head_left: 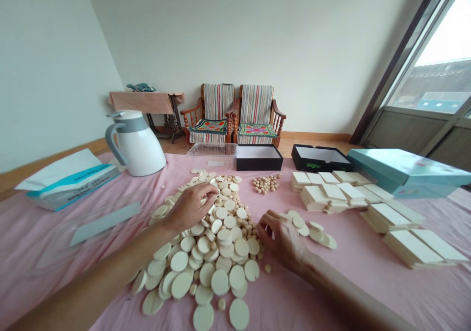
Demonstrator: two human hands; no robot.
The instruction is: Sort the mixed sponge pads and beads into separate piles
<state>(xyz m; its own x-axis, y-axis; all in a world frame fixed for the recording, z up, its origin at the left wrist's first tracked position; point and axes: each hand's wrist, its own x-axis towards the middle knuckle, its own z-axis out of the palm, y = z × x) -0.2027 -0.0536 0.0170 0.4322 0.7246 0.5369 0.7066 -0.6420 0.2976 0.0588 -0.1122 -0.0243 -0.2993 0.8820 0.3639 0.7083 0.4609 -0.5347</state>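
A broad heap of pale round wooden discs [220, 282] spreads over the pink cloth, with small wooden beads [251, 230] mixed in along its right side. My left hand [193, 204] is over the upper left of the heap, its fingers curled together among the discs; what they hold, if anything, is hidden. At the heap's right edge, my right hand [281, 235] reaches down beside the beads with bent fingers. Its fingertips are partly hidden, so I cannot make out what is in them. A few loose discs [316, 234] lie just right of this hand.
A separate bead pile [265, 184] lies beyond my right hand. Stacked pale rectangular pieces [412, 247], black boxes [259, 164] and a teal box [408, 171] occupy the right and back. A white jug [142, 147] and a tissue pack [73, 183] stand left.
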